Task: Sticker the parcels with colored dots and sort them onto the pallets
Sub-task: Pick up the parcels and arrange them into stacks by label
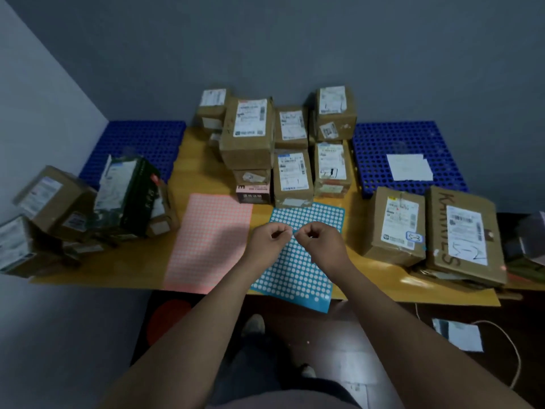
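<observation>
My left hand (269, 238) and my right hand (317, 239) hover close together over the blue sticker sheet (298, 270), fingers curled and fingertips nearly touching. Anything pinched between them is too small to see. A pink sticker sheet (206, 243) lies to the left on the yellow table (203, 160). Several cardboard parcels (247, 134) with labels are stacked at the back centre. Two parcels (395, 225) lie at the right front, one marked in black pen (466, 237). More parcels (53, 199) are heaped at the left. A blue pallet (138, 143) stands back left, another (380, 143) back right.
A white paper (410, 167) lies on the right pallet. A dark green box (135, 190) leans among the left parcels. On the floor below are a white sheet (460, 335), a thin cable (507, 340) and my shoes (253, 323). Grey walls close in behind and at left.
</observation>
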